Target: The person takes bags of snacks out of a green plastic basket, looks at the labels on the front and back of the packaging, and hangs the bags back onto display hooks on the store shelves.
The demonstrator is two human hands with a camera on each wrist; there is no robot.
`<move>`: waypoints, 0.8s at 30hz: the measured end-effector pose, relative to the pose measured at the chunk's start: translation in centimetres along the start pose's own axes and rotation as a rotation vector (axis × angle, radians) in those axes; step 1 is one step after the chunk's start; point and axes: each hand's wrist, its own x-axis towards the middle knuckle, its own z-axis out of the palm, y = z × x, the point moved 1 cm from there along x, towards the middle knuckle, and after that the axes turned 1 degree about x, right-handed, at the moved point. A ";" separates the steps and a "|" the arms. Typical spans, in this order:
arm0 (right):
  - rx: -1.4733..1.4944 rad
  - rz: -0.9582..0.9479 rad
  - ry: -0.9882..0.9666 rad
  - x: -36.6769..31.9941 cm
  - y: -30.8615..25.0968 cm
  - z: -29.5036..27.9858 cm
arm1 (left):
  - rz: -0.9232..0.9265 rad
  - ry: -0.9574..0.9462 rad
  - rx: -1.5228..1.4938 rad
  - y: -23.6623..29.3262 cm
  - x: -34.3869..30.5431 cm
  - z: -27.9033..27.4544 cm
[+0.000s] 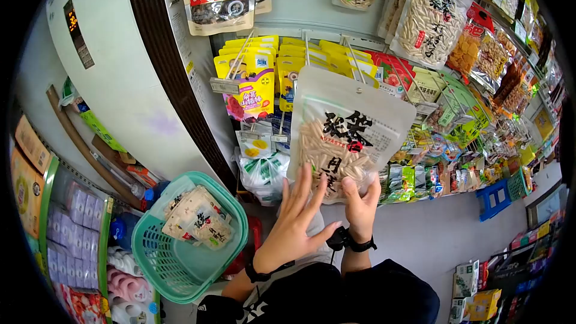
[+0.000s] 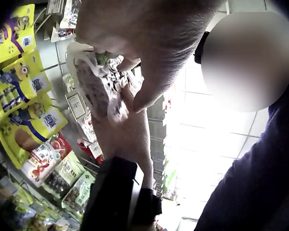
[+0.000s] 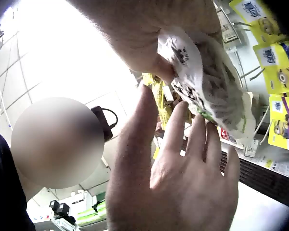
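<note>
A clear-and-white bag of seeds (image 1: 336, 138) with black lettering is held up in front of the hanging racks. The right hand (image 1: 361, 207) grips its lower right edge, thumb on the front. On the lower front of the bag, the spread fingers of the left hand (image 1: 291, 222) touch the surface. The right wrist view shows the left hand (image 3: 183, 178) with nearly straight fingers against the bag (image 3: 214, 82), and the right hand (image 3: 159, 33) holding it from above. In the left wrist view the bag (image 2: 98, 84) lies between the left hand (image 2: 139, 38) and right hand (image 2: 123, 139).
A green basket (image 1: 159, 264) with several seed packets (image 1: 207, 222) stands at the lower left. Yellow packets (image 1: 255, 78) hang on hooks behind the bag, with more seed bags (image 1: 429, 24) upper right. A white cabinet (image 1: 135, 72) is on the left, a blue stool (image 1: 494, 199) far right.
</note>
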 end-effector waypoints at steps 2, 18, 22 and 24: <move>0.021 -0.018 -0.003 0.3 -0.3 0.0 | 0.002 0.073 0.033 -1.0 0.0 0.0; 0.091 -0.109 -0.036 2.4 -2.2 -0.1 | -0.213 0.260 -0.765 -1.9 3.3 -1.1; 0.011 -0.023 -0.080 4.0 -3.3 -0.4 | -0.176 0.180 -0.725 -2.1 5.1 -1.9; -0.098 -0.003 -0.209 5.1 -4.3 -0.7 | -0.127 0.205 -0.736 -2.4 6.2 -1.9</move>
